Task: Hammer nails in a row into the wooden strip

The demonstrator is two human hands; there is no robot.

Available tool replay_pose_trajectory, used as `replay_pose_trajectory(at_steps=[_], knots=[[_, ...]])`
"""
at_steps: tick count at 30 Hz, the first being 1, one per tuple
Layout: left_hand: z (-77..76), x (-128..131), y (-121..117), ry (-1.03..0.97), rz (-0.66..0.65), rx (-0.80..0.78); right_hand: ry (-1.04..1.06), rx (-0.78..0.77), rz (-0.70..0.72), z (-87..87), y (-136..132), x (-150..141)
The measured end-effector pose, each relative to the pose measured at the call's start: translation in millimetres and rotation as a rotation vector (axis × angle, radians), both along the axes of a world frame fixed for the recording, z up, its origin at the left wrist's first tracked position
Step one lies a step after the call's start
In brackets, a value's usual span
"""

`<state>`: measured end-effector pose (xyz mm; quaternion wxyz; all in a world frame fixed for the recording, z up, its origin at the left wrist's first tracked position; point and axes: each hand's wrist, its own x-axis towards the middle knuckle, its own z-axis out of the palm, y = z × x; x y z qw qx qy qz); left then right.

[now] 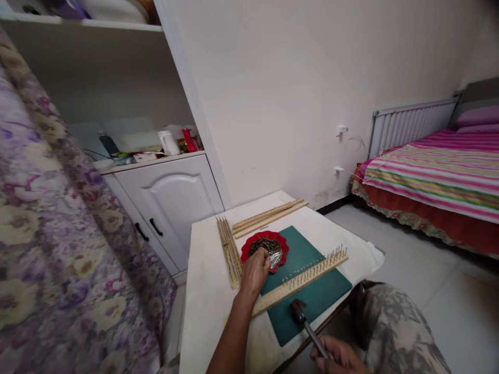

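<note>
Gripped in the right hand (338, 355): one hammer (311, 331), head over the green mat (306, 250). Left hand (255, 270): fingers drawn in at the red dish (286, 249) of nails (258, 243); whether one is held, I cannot tell. Wooden strip (277, 296): across the mat, nails standing along its right part.

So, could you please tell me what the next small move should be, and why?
Probably the left hand should lift one of the loose nails from the bowl: it reaches in there, though whether it grips one is hidden. Upright nails fill only the right part of the strip, and the right hand holds the hammer.
</note>
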<state>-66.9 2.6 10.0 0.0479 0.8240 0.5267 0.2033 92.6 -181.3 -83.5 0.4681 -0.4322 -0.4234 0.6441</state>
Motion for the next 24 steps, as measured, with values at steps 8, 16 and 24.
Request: replay_pose_trajectory(at_steps=[8, 16, 24], knots=[[-42.9, -15, -64, -0.288, -0.113, -0.042, 0.09, -0.017, -0.063, 7.0, -16, -2], [-48.7, -1, -77, -0.204, -0.05, -0.057, 0.096, -0.068, -0.031, 12.9, -18, 0], [-48.5, 4, -71, -0.187, -0.051, -0.094, 0.077, -0.094, 0.006, 8.4, -18, 3]])
